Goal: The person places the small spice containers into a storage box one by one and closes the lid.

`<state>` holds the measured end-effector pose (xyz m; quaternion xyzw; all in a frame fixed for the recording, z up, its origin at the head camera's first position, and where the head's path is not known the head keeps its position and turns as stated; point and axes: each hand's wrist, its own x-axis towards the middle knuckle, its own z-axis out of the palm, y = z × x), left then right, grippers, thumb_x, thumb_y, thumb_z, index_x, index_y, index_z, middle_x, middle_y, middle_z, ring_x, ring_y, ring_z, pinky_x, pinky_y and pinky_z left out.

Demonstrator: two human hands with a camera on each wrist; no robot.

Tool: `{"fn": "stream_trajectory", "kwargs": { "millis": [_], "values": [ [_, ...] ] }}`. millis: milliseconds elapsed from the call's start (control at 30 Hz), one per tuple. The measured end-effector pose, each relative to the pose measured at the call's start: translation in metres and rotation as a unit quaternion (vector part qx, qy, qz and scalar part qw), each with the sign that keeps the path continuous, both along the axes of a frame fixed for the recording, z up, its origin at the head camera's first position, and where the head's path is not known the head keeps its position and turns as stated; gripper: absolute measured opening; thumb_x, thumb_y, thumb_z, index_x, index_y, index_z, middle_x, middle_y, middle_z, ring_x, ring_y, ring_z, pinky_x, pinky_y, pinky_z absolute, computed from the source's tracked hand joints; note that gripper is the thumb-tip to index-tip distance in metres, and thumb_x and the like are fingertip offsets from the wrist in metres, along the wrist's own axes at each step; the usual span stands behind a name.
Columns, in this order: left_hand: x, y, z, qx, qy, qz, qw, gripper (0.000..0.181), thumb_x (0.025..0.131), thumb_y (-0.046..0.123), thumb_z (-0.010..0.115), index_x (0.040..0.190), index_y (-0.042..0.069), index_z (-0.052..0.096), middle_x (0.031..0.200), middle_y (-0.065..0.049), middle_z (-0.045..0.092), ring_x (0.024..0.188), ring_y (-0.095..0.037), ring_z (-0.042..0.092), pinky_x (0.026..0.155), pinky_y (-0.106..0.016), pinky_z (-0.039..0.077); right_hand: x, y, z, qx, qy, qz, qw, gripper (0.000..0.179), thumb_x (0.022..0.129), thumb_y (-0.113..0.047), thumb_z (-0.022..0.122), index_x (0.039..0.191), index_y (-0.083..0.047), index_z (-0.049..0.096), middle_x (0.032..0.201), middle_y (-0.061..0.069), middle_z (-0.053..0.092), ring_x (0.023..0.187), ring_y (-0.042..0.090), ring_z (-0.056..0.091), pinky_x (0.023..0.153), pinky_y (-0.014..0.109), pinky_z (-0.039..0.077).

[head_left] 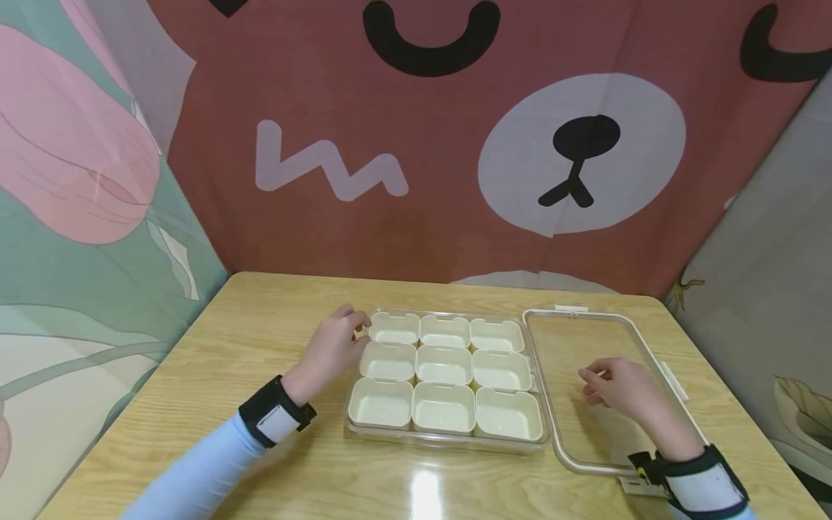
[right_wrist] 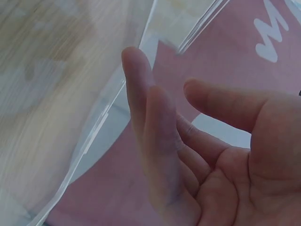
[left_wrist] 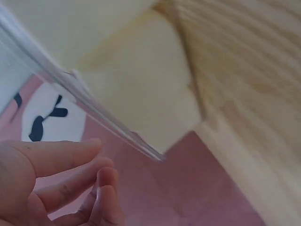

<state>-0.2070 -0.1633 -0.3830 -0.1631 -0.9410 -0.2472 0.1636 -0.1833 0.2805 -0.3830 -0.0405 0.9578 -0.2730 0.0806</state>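
Note:
A clear plastic box (head_left: 448, 438) stands on the table, holding cream-coloured cups (head_left: 444, 408) in three rows of three, their tops uncovered. At its far left corner is my left hand (head_left: 330, 350), thumb and fingers loosely bent and apart. The left wrist view shows that hand (left_wrist: 61, 179) beside the box's rim (left_wrist: 101, 107) with nothing between the fingers. To the right of the box lies a transparent lid (head_left: 591, 469) with a white frame. Over the lid hovers my right hand (head_left: 627, 390), its fingers relaxed and holding nothing; the right wrist view has its thumb (right_wrist: 221, 104) spread from the fingers.
The light wooden table (head_left: 260, 318) reaches back to a cloth (head_left: 390, 238) with a brown bear face. Patterned cloths hang at the left (head_left: 78, 274) and the right (head_left: 767, 253). White clips (head_left: 672, 380) sit along the lid's edges.

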Motion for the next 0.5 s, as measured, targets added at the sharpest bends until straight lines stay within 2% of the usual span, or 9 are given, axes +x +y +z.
{"fn": "stream_trajectory", "kwargs": {
  "millis": [267, 500],
  "values": [
    [-0.003, -0.008, -0.017, 0.008, -0.037, 0.018, 0.9991, 0.017, 0.078, 0.012, 0.075, 0.088, 0.001, 0.067, 0.076, -0.007, 0.062, 0.064, -0.015, 0.057, 0.055, -0.025, 0.048, 0.001, 0.021, 0.000, 0.002, -0.021, -0.014, 0.9997, 0.037, 0.097, -0.021, 0.051, 0.105, 0.014, 0.061, 0.080, 0.011, 0.071, 0.065, 0.016, 0.069, 0.057, 0.028, 0.053],
    [-0.001, -0.007, -0.022, 0.016, -0.095, 0.048, 0.9942, 0.015, 0.084, 0.017, 0.069, 0.089, 0.004, 0.067, 0.066, -0.002, 0.062, 0.049, -0.010, 0.050, 0.044, -0.023, 0.040, 0.004, 0.033, 0.002, 0.009, -0.036, -0.030, 0.9988, 0.044, 0.096, -0.028, 0.051, 0.107, 0.014, 0.060, 0.082, 0.012, 0.072, 0.068, 0.017, 0.070, 0.059, 0.029, 0.054]
  ]
}}
